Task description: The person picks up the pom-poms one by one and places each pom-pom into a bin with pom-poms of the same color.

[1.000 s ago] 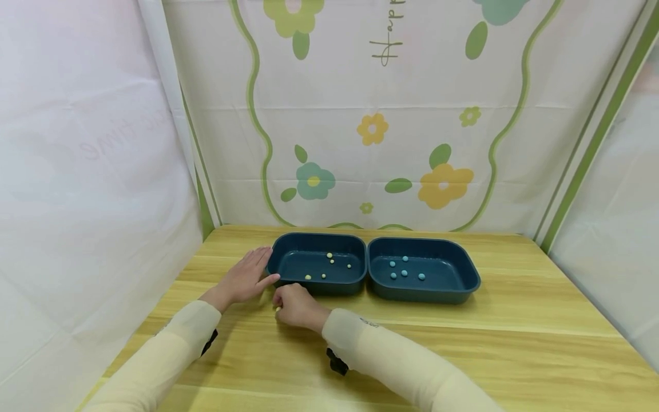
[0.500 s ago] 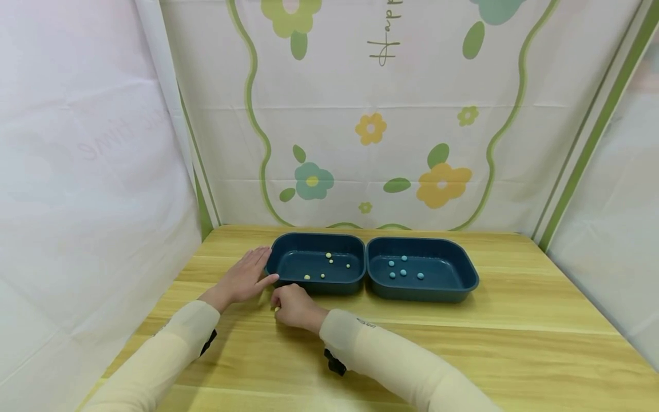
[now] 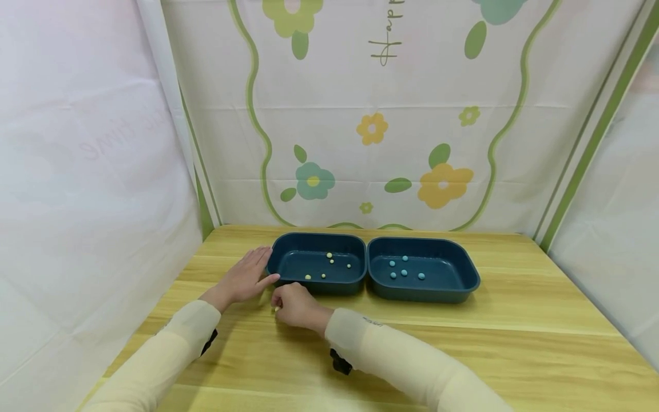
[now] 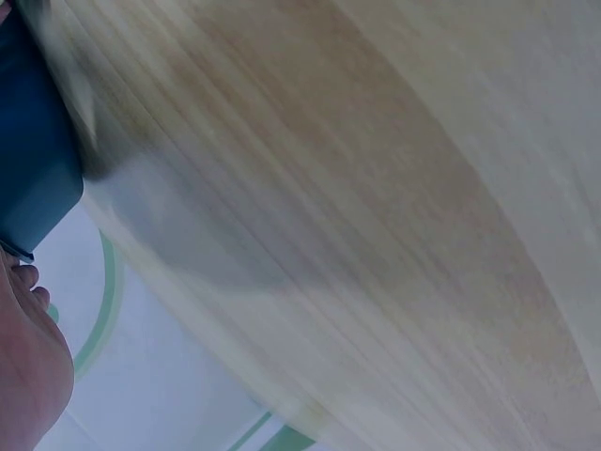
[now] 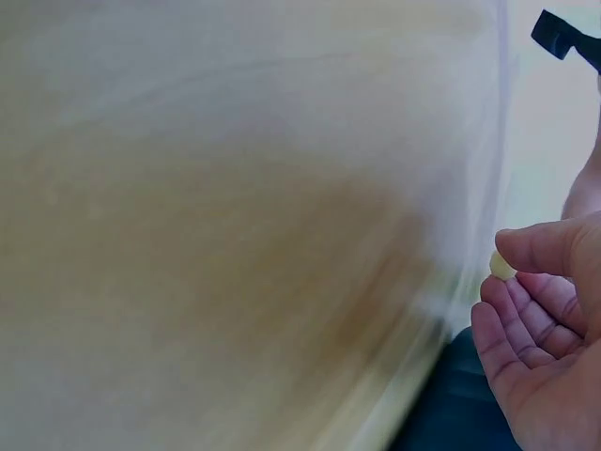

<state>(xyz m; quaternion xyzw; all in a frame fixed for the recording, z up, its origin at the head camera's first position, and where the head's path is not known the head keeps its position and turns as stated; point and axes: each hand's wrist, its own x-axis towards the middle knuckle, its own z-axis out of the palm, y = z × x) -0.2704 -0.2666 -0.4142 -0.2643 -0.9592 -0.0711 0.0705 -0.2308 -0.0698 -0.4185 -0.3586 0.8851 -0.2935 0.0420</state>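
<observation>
In the head view, my left hand (image 3: 244, 278) lies against the left end of a dark blue tray (image 3: 316, 289), fingers stretched along it and thumb by its front corner. My right hand (image 3: 298, 307) is just in front of that tray, over the table. Between its thumb and fingers it pinches a small pale yellow ball (image 5: 501, 266), clearest in the right wrist view. Several small yellow balls (image 3: 308, 277) lie scattered in the left tray. A second blue tray (image 3: 422, 294) adjoins it on the right, holding several small light blue balls (image 3: 404, 273).
Both trays stand towards the back of a wood-grain table (image 3: 515, 309). A white cloth with printed flowers (image 3: 445, 186) hangs behind it, and white cloth sides (image 3: 92, 200) rise to left and right.
</observation>
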